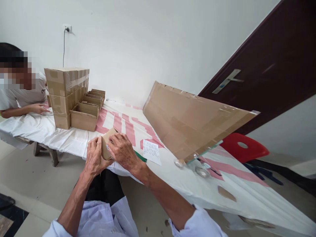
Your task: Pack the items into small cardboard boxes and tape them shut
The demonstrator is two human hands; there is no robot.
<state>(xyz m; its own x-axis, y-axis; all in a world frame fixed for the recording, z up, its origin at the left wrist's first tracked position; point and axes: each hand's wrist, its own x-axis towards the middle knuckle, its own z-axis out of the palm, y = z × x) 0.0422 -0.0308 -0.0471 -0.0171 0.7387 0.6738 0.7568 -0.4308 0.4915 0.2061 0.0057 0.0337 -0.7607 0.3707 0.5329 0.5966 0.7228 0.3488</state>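
Pale lavender sleeves (198,222) and dark trousers (105,186) fill the near edge, below a small cardboard box (105,153) held over the lap at the table's near edge. The left hand (95,156) clasps it from the left, fingers close together along its side; the right hand (123,149) lies against the other side with bent fingers, though whether they pinch anything I cannot tell.

White cloth with reddish-pink bands (185,187) covers the table, creased and hanging over the edge. On it lie a printed sheet (151,152), a green object (140,156) partly hidden by the right forearm, and a clear tape roll (201,171) near a large leaning cardboard panel (190,120). Farther left, open boxes (84,120) stand beside stacked closed boxes (66,98), with another person (21,100) leaning on the table beyond.

Behind rise a plain pale wall (148,39) with a plugged-in socket (67,29) and a dark door (269,56); a red seat (244,147) stands near the door.
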